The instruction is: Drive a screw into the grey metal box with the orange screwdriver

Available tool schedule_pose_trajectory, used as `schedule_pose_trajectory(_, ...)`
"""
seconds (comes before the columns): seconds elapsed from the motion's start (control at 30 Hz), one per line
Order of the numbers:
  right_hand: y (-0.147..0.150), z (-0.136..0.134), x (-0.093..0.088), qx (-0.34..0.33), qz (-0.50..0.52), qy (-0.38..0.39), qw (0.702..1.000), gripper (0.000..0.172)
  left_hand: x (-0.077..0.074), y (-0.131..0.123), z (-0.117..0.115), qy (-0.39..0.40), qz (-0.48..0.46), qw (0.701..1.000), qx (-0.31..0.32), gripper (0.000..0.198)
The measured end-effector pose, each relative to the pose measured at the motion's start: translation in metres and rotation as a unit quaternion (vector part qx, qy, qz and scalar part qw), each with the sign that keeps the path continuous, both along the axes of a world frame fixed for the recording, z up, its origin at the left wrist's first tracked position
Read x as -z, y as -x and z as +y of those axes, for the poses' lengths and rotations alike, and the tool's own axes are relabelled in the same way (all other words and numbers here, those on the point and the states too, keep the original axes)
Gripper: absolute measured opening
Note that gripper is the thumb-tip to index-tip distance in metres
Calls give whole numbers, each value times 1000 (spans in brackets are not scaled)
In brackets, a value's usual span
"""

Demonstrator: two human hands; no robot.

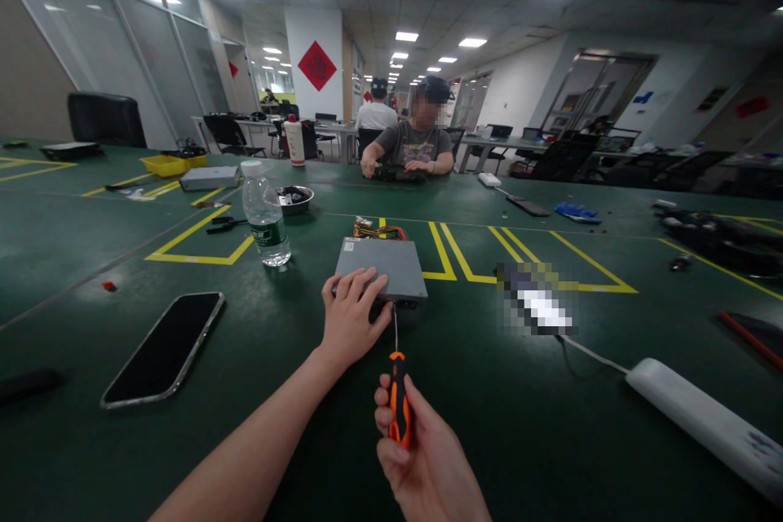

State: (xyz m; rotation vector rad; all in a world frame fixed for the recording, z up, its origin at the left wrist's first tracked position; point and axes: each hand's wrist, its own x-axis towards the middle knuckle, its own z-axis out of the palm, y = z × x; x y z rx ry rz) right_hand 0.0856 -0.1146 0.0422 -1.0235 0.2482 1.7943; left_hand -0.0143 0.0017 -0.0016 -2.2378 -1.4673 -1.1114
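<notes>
A grey metal computer power supply unit (pixel 387 265) lies flat on the green table, its bundle of coloured wires (pixel 382 232) at the far side. My left hand (pixel 355 314) grips its near left corner, fingers spread over the top and thumb by the front face. In my right hand (pixel 409 432) is a screwdriver (pixel 399 395) with an orange and black handle, fingers closed round it. The shaft points away from me, and its tip meets the front face beside my left thumb. The tip's exact seat is too small to make out.
Left of the unit stand a water bottle (pixel 265 220) and a metal bowl (pixel 294 198) of dark parts; a phone (pixel 165 351) lies nearer. At right are a blurred-out phone (pixel 535 302), its cable and a white power strip (pixel 697 416). Across the table sits a person (pixel 411 143).
</notes>
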Motion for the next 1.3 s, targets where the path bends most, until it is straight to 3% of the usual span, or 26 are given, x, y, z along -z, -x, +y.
schedule_pose_trajectory(0.27, -3, 1, 0, 37, 36, 4, 999, 22, 0, 0, 0, 3, 3, 1000, 0, 33)
schedule_pose_trajectory(0.5, 2, -1, -1, -10, 5, -2, 1000, 30, 1, 0, 0, 0, 3, 1000, -3, 33)
schedule_pose_trajectory(0.63, 0, -3, 8, 6, 5, -22, 1000, 12, -1, 0, -1, 7, -2, 1000, 4, 35)
schedule_pose_trajectory(0.77, -4, -1, 8, 9, -4, -8, 1000, 9, -2, 0, -2, 10, -10, 1000, 11, 41)
schedule_pose_trajectory(0.87, -6, 0, 6, -22, -7, 12, 1000, 19, -1, 0, -1, 0, -8, 1000, 12, 38)
schedule_pose_trajectory(0.97, -8, 0, 16, -46, 15, -9, 999, 22, 0, -1, 0, -7, -14, 1000, 10, 35)
schedule_pose_trajectory(1.13, -15, -3, 41, -69, 40, -124, 989, 29, 1, -1, 2, -9, -20, 1000, 9, 39)
schedule_pose_trajectory(1.3, -16, -2, 44, -77, 25, -121, 989, 31, 2, 0, 2, -13, -1, 1000, 11, 36)
